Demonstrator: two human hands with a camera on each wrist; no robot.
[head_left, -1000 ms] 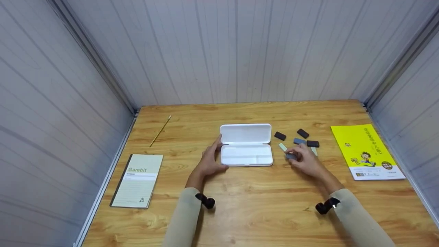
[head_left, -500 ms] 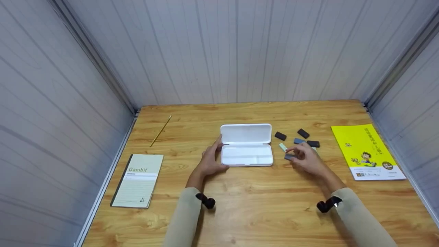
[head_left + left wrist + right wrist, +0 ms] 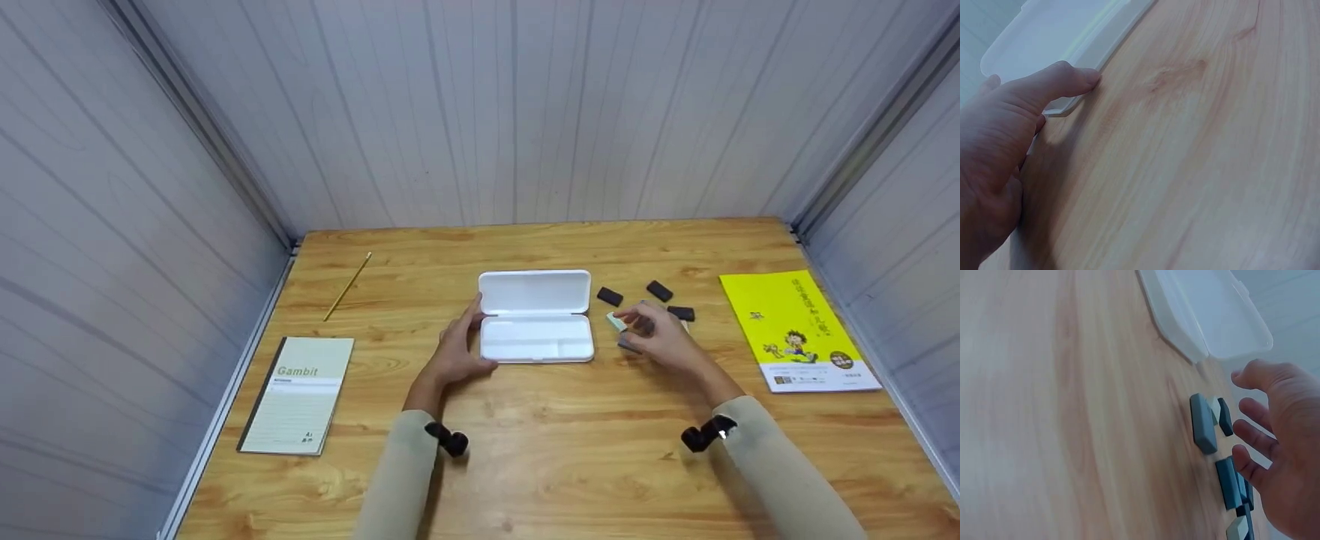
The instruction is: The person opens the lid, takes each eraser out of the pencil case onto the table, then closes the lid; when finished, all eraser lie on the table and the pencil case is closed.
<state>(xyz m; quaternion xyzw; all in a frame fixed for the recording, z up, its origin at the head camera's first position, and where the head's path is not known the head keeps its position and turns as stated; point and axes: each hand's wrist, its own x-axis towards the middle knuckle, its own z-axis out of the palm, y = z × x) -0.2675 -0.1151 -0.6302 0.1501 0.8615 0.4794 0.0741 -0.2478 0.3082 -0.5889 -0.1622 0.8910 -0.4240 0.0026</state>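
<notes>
An open white pencil case (image 3: 536, 328) lies on the wooden table with its lid tipped back. My left hand (image 3: 454, 356) holds the case at its left end, the thumb along the front edge and the fingers on the far side, as the left wrist view also shows. Over the erasers right of the case hovers my right hand (image 3: 664, 341), fingers spread apart with nothing between them. Below its fingers are a grey eraser (image 3: 1203, 424), a pale green one (image 3: 616, 322) and a black one (image 3: 610, 296). A blue-grey eraser (image 3: 1229, 484) lies closer to the palm.
Two more black erasers (image 3: 659, 291) lie beyond the right hand. A yellow book (image 3: 795, 330) is at the right, a Gambit notebook (image 3: 296, 395) at the left. A pencil (image 3: 347, 287) lies behind the notebook. Panelled walls (image 3: 480, 112) enclose the table's back and sides.
My right hand has shifted slightly left, its fingertips now near the pale green eraser. The grey eraser sits slightly further left. My left hand and the pencil case keep their places.
</notes>
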